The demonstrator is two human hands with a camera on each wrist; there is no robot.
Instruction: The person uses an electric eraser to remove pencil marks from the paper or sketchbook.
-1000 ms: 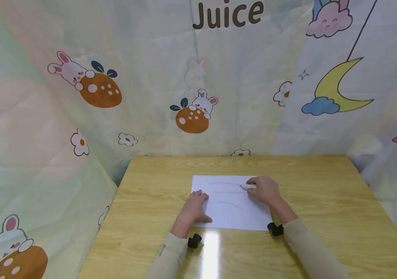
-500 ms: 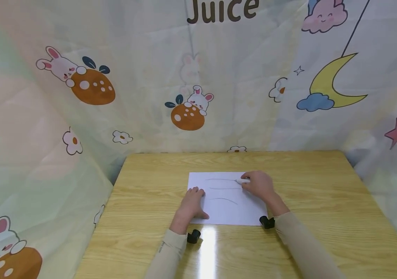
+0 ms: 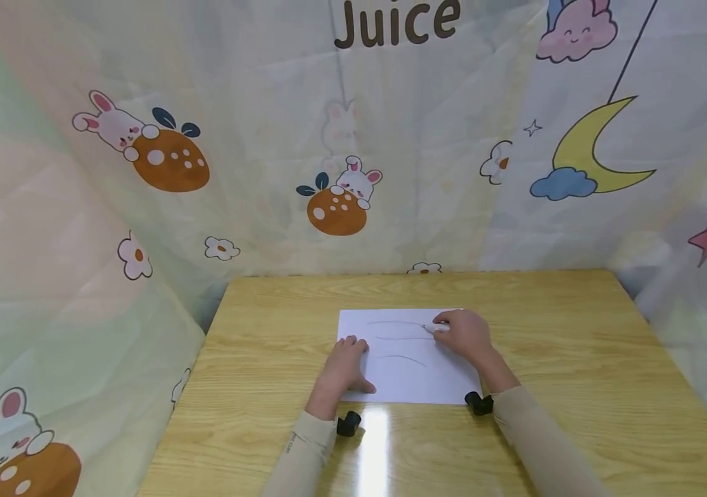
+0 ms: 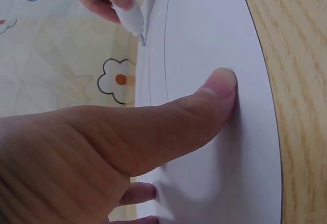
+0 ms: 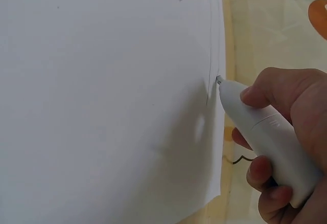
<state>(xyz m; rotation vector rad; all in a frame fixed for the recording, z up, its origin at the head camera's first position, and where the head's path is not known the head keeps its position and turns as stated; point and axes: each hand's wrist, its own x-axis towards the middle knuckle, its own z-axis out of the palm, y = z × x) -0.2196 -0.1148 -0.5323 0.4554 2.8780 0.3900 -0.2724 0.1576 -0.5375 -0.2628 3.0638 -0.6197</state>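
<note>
A white sheet of paper (image 3: 409, 384) lies on the wooden table with several thin dark lines across it, one of them curved. My left hand (image 3: 342, 367) rests on the sheet's left side, thumb (image 4: 217, 88) and fingers spread. In my right hand (image 3: 470, 337) I grip a thick white pen-shaped tool (image 5: 268, 137). Its short metal tip (image 5: 219, 79) meets the paper at the end of the farthest line. In the left wrist view the tool (image 4: 132, 19) points down at the sheet. The tool's rear end is partly hidden by my palm.
The table's (image 3: 279, 310) far edge meets a hanging cloth (image 3: 254, 138) printed with rabbits, flowers and a moon. More cloth hangs at both sides. Black wrist cameras (image 3: 349, 424) sit by both cuffs.
The head view has shifted slightly. Both hands keep nearly the same place on the paper, and the tool tip stays at the farthest line.
</note>
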